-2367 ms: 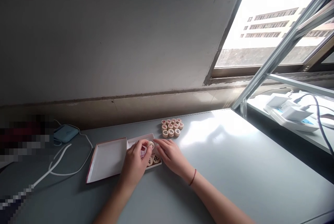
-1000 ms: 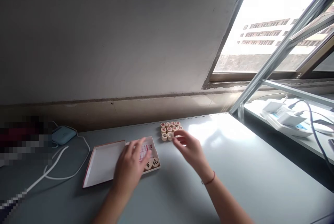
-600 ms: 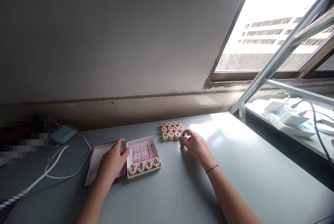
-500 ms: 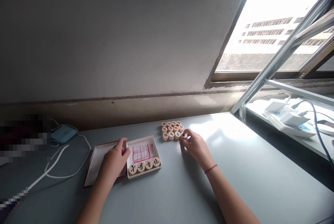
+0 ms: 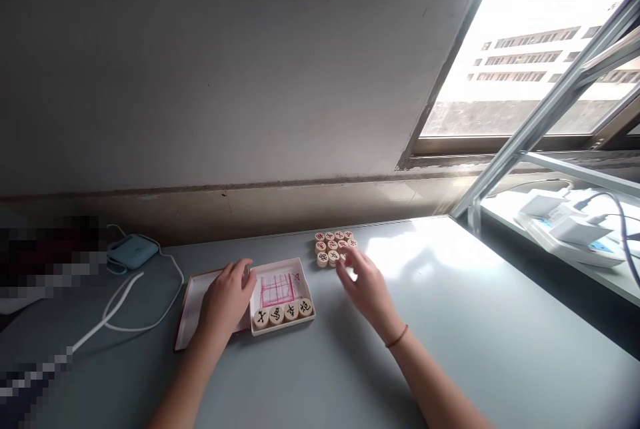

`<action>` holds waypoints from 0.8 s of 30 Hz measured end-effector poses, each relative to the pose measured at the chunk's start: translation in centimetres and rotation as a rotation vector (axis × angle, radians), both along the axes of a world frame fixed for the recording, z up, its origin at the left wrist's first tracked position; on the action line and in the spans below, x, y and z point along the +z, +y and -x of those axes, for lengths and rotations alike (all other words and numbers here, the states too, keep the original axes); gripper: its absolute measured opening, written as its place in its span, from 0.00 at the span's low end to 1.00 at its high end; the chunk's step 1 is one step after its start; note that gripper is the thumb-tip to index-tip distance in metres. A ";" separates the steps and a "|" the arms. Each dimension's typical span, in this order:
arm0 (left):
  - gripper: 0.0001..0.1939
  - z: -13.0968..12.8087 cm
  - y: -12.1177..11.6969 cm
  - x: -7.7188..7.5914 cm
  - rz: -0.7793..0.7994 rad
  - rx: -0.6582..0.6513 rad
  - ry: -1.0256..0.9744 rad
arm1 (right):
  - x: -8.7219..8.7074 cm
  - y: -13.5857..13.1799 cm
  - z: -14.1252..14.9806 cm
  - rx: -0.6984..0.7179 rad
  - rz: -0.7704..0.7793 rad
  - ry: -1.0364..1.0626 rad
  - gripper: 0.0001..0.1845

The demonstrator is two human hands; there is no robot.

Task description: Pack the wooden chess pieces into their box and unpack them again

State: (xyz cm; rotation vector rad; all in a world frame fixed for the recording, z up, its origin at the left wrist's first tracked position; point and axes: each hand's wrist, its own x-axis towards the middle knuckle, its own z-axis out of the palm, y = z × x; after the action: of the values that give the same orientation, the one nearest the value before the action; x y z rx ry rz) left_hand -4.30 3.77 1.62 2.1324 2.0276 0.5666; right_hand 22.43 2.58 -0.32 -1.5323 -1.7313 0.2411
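Note:
My left hand [image 5: 226, 299] rests over the open box lid [image 5: 193, 305], fingers curved and thumb apart, with nothing seen in it. Beside it stands the white box tray [image 5: 313, 302], which holds a folded paper with a red grid [image 5: 277, 289]. Several round Chinese chess pieces [image 5: 276, 315] with black characters line its front edge. My right hand [image 5: 369, 289] hovers at the near right corner of a block of chess pieces [image 5: 332, 246], fingers apart and no piece visible in them. The block has red-marked pieces behind and black-marked ones [image 5: 323, 259] in front; my fingers hide part of the front row.
A light blue device [image 5: 134, 252] with a white cable [image 5: 107, 312] lies at the left of the grey table [image 5: 320, 382]. A metal frame [image 5: 530, 129] and a white shelf with chargers [image 5: 575, 232] stand at the right. The wall [image 5: 225, 82] rises behind.
A piece passed from the left hand to the right and was set at the front row's right end. My left hand moved onto the lid; my right hand has let go and drawn back left.

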 end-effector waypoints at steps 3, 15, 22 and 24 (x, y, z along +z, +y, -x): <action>0.16 0.2 -0.3 1.1 -0.017 -0.138 -0.044 | 0.5 -1.1 2.6 0.223 0.139 0.034 0.16; 0.09 2.3 -2.8 1.4 0.258 -0.402 -0.053 | -0.7 -1.5 4.6 0.326 0.254 -0.054 0.18; 0.12 0.9 -3.0 1.8 0.116 -0.406 -0.281 | -0.1 -2.4 4.9 0.405 -0.211 0.016 0.20; 0.14 0.0 -3.6 2.2 0.151 -0.430 -0.394 | 0.7 -3.0 5.4 0.518 -0.336 0.022 0.21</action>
State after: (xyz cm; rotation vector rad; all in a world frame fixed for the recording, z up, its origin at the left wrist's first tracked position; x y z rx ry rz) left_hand -4.26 0.21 3.81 2.0742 1.3159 0.6722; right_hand 17.05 -0.47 0.37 -0.8250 -2.0088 0.2103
